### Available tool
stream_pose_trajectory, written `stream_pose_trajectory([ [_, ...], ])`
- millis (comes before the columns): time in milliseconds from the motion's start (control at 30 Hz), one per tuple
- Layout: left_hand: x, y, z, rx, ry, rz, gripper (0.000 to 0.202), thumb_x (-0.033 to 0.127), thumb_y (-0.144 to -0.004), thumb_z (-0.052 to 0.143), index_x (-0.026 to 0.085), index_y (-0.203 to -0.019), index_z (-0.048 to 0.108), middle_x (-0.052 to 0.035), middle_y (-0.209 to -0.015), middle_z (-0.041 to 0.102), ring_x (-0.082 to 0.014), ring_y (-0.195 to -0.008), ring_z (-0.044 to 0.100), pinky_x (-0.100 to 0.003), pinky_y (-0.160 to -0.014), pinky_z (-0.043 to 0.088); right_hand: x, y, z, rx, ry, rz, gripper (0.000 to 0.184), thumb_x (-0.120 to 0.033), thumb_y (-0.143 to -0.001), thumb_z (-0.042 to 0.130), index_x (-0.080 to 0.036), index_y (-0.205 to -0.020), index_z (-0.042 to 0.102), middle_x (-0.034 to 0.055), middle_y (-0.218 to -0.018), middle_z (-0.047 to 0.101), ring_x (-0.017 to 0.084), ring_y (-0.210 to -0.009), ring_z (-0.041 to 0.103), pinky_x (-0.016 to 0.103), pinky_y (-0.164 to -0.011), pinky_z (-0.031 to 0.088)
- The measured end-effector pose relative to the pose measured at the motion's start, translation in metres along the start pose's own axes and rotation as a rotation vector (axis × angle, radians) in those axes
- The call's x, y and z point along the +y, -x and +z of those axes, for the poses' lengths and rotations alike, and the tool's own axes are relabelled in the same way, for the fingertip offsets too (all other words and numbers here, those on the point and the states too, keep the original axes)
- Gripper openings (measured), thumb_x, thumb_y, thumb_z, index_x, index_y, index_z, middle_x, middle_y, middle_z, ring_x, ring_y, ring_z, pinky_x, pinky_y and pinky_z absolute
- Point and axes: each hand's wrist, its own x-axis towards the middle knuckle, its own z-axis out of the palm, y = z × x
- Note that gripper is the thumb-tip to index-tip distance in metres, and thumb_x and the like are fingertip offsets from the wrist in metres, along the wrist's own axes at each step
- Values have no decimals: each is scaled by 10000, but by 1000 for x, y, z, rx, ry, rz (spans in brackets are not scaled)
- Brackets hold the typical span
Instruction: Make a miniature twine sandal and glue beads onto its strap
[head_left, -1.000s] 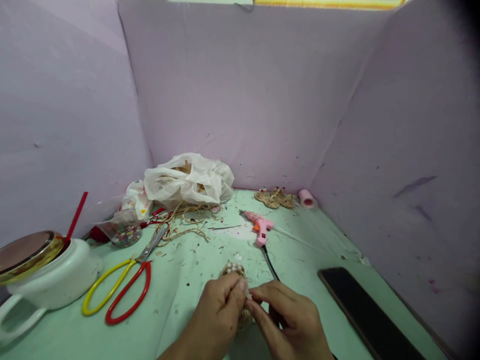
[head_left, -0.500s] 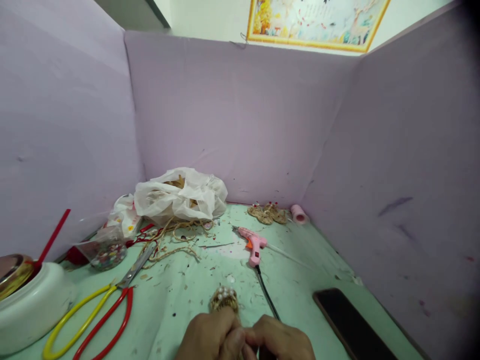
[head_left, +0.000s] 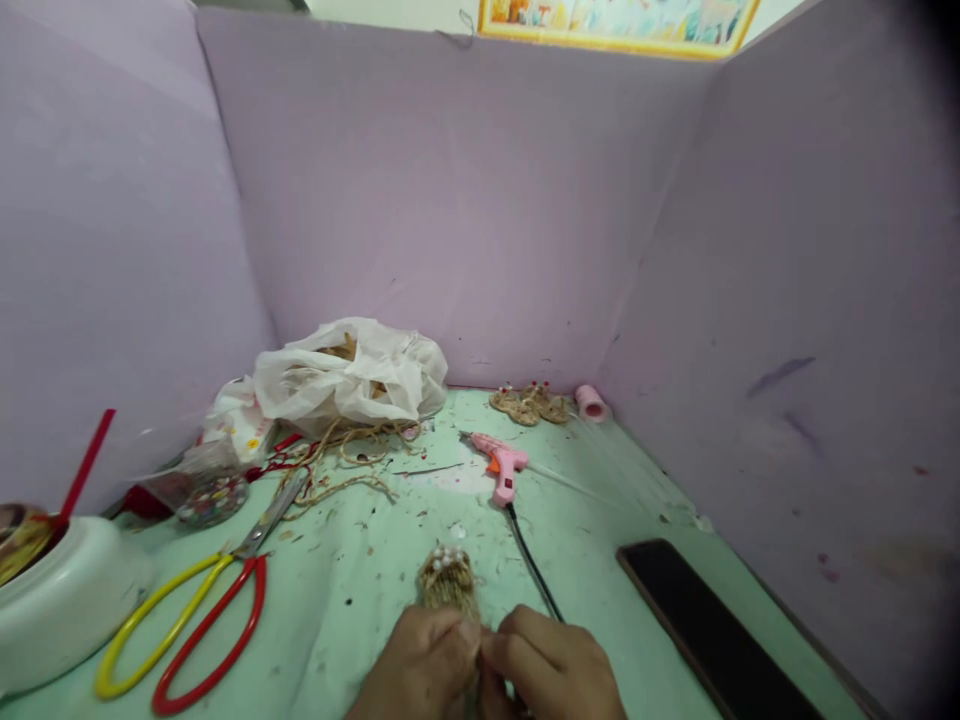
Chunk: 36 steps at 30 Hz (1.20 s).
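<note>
Both hands meet at the bottom edge of the head view over a green table (head_left: 600, 520). My left hand (head_left: 420, 668) is closed on the near end of a small woven jute piece (head_left: 447, 581) topped with white pearl beads. Fingertip to fingertip with it, my right hand (head_left: 551, 668) pinches at the same piece; what lies between its fingertips is too small to make out. The jute piece sticks out away from me past the fingers.
A pink glue gun (head_left: 499, 468) with a black cord lies beyond the hands. Yellow-and-red scissors (head_left: 184, 630), a white pot (head_left: 64, 600), a bead bag (head_left: 210, 495), jute string (head_left: 341, 465) and a plastic bag (head_left: 349, 375) sit left. A dark phone (head_left: 709, 630) lies right. Purple panels enclose the table.
The view swung up and then partly down again, so my hands sit lower in frame. They stay pinched together on the jute piece.
</note>
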Motion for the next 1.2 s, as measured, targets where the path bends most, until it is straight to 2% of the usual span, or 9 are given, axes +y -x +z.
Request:
stream_pose_trajectory([
  [100, 6, -2, -7, -185, 217, -180, 455, 532, -630, 565, 201, -492, 286, 104, -364, 203, -26, -342, 128, -179, -355, 68, -2, -4, -1, -27, -60, 14, 212, -31, -725, 491, -182, -590, 554, -32, -441, 442, 84, -363, 379, 220, -361, 257],
  [200, 9, -3, -7, -223, 367, -247, 458, 496, -585, 608, 203, -508, 265, 125, -362, 181, -10, -321, 62, -160, -327, 11, -5, -5, 0, 9, -117, 88, 204, -29, -737, 485, -175, -614, 559, -24, -471, 464, 77, -380, 403, 200, -372, 283],
  [533, -1, 3, 3, 68, 135, -12, 341, 445, -725, 501, 171, -538, 423, 64, -385, 392, -23, -263, 250, -161, -285, 156, -11, -5, -9, 0, -137, 384, 193, -60, -665, 525, -179, -521, 478, -60, -480, 356, 62, -378, 350, 210, -378, 249],
  [600, 0, 3, -1, 117, 65, 75, 293, 417, -745, 504, 161, -605, 478, 50, -444, 446, -35, -303, 319, -158, -309, 214, -15, -9, -10, -31, -209, 530, 171, -95, -674, 517, -175, -526, 485, -57, -469, 394, 62, -382, 387, 191, -382, 279],
  [700, 5, 4, -8, 173, -207, 399, 115, 268, -757, 557, 162, -776, 598, -1, -628, 565, -93, -536, 520, -189, -489, 403, -19, -14, -11, -92, -349, 789, 165, -176, -682, 522, -169, -518, 508, -52, -447, 427, 69, -394, 395, 185, -391, 290],
  [833, 11, 6, -17, 29, -496, 723, 179, 109, -793, 501, 182, -850, 654, -45, -761, 606, -133, -717, 574, -230, -651, 448, -17, -19, -13, -252, -537, 967, 166, -221, -671, 527, -155, -519, 535, -46, -451, 426, 76, -431, 369, 192, -410, 275],
  [933, 10, 6, -19, -17, -670, 853, 196, 76, -810, 439, 156, -887, 600, -53, -746, 572, -133, -690, 545, -229, -608, 426, -14, -21, -16, -357, -603, 945, 130, -199, -653, 532, -150, -533, 539, -45, -463, 428, 74, -441, 359, 186, -408, 276],
  [1067, 0, 5, -19, 2, -965, 989, 134, 85, -789, 381, 169, -776, 486, -40, -658, 504, -154, -607, 468, -248, -508, 325, -16, -23, -19, -359, -590, 802, 153, -162, -657, 518, -164, -506, 498, -51, -452, 415, 70, -428, 369, 180, -403, 282],
  [1200, -15, 5, -12, 91, -1010, 854, 153, 120, -798, 357, 195, -712, 460, -34, -626, 492, -147, -538, 448, -258, -492, 290, -21, -21, -17, -214, -453, 494, 180, -79, -618, 461, -180, -481, 402, -62, -465, 371, 54, -408, 355, 179, -392, 246],
])
